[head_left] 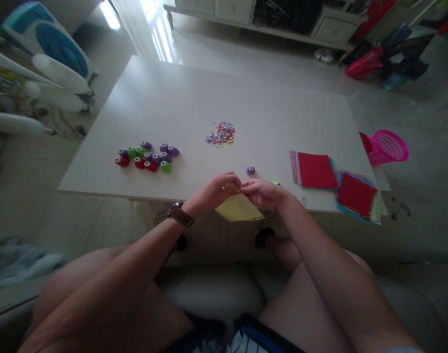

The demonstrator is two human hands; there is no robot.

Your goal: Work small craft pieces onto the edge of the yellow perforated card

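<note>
A yellow paper sheet [238, 209] with small holes along its lower edge hangs tilted over the near edge of the table. My left hand [224, 188] is closed on its upper part, a watch on that wrist. Fingers of my right hand [261, 192] pinch the same sheet close beside the left fingertips; whether they hold anything else is hidden. Just beyond the hands stands a purple craft punch [250, 170]. Something green [277, 183] shows partly behind my right hand.
Several red, green and purple craft punches [150, 165] stand at the left. A pile of coloured paper bits [222, 135] lies mid-table. To the right are a stack of coloured sheets [317, 170] and hole-edged sheets [357, 196]. A pink basket [390, 145] is past the table's right edge.
</note>
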